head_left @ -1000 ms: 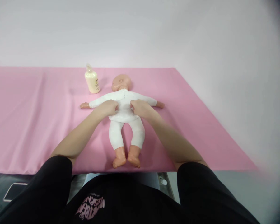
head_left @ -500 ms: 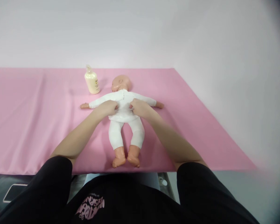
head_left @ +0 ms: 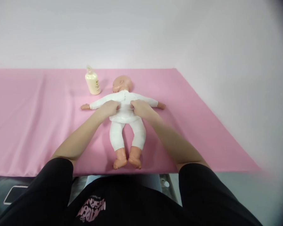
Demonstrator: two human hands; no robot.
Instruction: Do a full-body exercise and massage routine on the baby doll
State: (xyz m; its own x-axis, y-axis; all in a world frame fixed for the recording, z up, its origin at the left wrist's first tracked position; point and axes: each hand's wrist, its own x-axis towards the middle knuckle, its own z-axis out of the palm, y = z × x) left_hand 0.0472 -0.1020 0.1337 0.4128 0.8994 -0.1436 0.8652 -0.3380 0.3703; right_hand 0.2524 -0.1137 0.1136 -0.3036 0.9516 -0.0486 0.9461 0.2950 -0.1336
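A baby doll (head_left: 125,116) in white cloth lies stretched out on the pink sheet, its head turned to the left and away from me, arms spread wide and feet toward me. It seems to be on its front. My left hand (head_left: 110,108) rests closed on the left side of its torso, fingers curled in and thumb toward the middle. Across from it, my right hand (head_left: 141,109) is curled closed at the right side of the torso. Between the two hands a thin fold runs across the white cloth. The fingertips are mostly hidden.
A pale yellow pump bottle (head_left: 93,84) stands to the left of the doll's head. The pink sheet (head_left: 37,125) covers the table, creased at the left. Behind and to the right is a white wall (head_left: 141,34). A phone-like dark object (head_left: 15,194) lies below the table edge at lower left.
Both hands stay on the doll's torso and shift only very slightly. The fold in the cloth between them shows more clearly now. Doll and bottle lie as before.
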